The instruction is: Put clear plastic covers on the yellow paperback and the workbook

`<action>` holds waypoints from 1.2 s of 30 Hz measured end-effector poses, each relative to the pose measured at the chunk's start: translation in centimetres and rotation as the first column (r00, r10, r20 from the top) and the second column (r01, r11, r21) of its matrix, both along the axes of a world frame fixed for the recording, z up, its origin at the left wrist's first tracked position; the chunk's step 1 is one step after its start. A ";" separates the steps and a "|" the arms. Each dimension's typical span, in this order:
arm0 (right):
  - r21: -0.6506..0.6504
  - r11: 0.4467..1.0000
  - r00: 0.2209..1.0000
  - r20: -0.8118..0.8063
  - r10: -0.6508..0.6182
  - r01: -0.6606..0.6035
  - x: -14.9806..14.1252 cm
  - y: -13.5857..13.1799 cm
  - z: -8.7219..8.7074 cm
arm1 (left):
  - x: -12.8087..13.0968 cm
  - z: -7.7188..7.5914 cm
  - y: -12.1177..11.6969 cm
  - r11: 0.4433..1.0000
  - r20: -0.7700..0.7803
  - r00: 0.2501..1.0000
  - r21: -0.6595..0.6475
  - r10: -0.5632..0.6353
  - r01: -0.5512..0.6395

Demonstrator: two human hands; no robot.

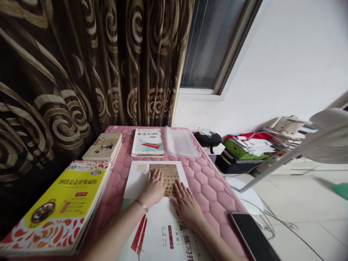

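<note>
At the left of the frame we note a glossy yellow book (59, 206) atop a stack, with a thick beige book (102, 146) above it in view; an elbow brushing the stack could, we judge, make it slide. At upper centre we record a flat white booklet (148, 141). At lower centre, the left hand (155, 186) rests palm-down, grip unclosed and holding nothing, on the printed paper (163, 215), smooth and rectangular, spread over the pink quilted surface (214, 197). The hexagonal padding is soft; uneven pressure could crease the paper. Right of the booklet we find a limp, clear plastic sleeve (181, 143), liable to slip if nudged. Below it the right hand (190, 208) lies flat on the paper, grip likewise unclosed. At lower right a hard, dark phone (255, 237) appears to sit at the edge; a forearm's sweep could knock it off.
</note>
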State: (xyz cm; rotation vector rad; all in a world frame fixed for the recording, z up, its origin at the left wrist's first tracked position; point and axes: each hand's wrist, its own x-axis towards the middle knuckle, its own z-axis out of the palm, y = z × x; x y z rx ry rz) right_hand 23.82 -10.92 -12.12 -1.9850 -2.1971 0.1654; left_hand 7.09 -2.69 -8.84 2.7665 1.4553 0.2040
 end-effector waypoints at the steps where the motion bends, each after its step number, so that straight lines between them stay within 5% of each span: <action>1: -0.002 1.000 1.000 0.002 0.001 -0.001 0.0 0.0 0.1 | 0.9 -0.4 1.0 1.000 -0.001 1.000 -0.030 0.007 -0.007; 7: -0.004 1.000 1.000 0.007 -0.004 0.004 -0.1 -0.1 0.5 | 1.0 -2.7 4.9 0.998 0.064 0.996 0.017 0.065 -0.067; 13: -0.055 0.998 1.000 0.005 -0.017 0.017 -0.3 -0.2 0.9 | -3.1 -2.2 6.3 0.987 0.024 0.988 0.048 0.150 -0.151; 19: -0.095 0.995 0.999 -0.011 -0.036 0.035 -0.4 0.0 2.1 | -3.3 -2.1 6.2 0.980 0.011 0.983 0.076 0.182 -0.182; 26: 0.011 0.988 0.977 -0.147 0.156 -0.156 -6.1 7.3 5.5 | -3.5 -2.0 6.1 0.981 -0.006 0.982 0.036 0.191 -0.190; 31: -0.111 0.982 0.971 -0.204 0.127 -0.152 -8.4 12.7 4.2 | -3.5 -2.2 6.3 0.981 -0.004 0.982 0.021 0.191 -0.191; 36: -0.142 0.985 0.984 -0.160 0.073 -0.096 -7.0 13.7 2.9 | -3.2 -2.1 6.2 0.978 0.017 0.979 0.047 0.202 -0.202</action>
